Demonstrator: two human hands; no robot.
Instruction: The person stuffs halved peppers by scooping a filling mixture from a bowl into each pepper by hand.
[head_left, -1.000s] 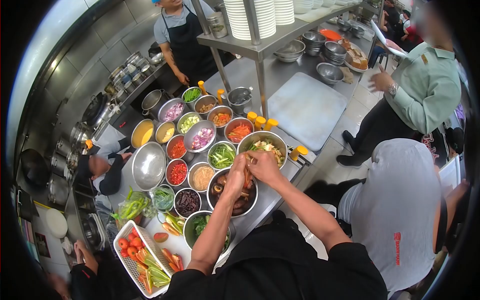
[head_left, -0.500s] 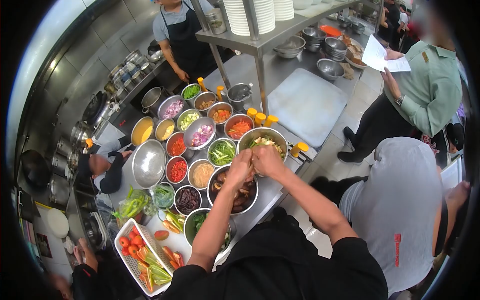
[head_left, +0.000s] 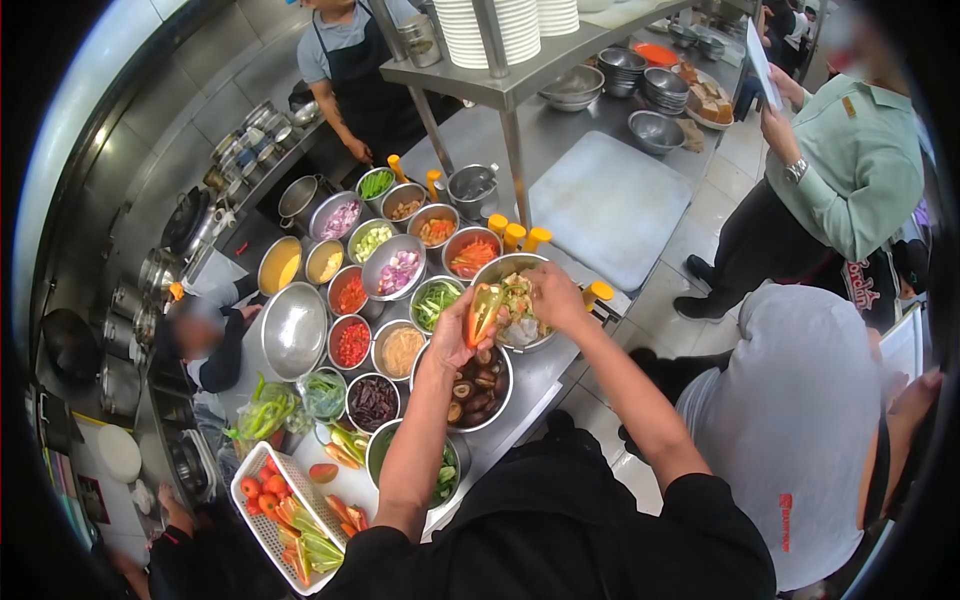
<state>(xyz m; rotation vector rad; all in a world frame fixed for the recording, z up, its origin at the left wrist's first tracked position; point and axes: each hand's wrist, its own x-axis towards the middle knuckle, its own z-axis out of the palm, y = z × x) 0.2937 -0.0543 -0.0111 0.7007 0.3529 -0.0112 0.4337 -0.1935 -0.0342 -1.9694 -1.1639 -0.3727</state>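
Note:
My left hand grips a split bell pepper piece, green and orange, with its hollow side showing. Beside it, my right hand is at the metal bowl of pepper scraps; its fingers curl down toward the pale scraps, and whatever they hold is hidden. Just below both hands stands a pot of dark mushrooms. A bowl of sliced green pepper sits behind my left hand. Under my left forearm, a pot of green leaves is partly covered.
Several bowls of chopped ingredients crowd the counter, including dried chillies and chopped onion. A white basket holds tomatoes and peppers. A white cutting board lies beyond. People stand at the right, including one in a grey shirt.
My hands were together over the scraps bowl. Now they are apart: the left has drawn back with the opened pepper piece, while the right stays at the bowl.

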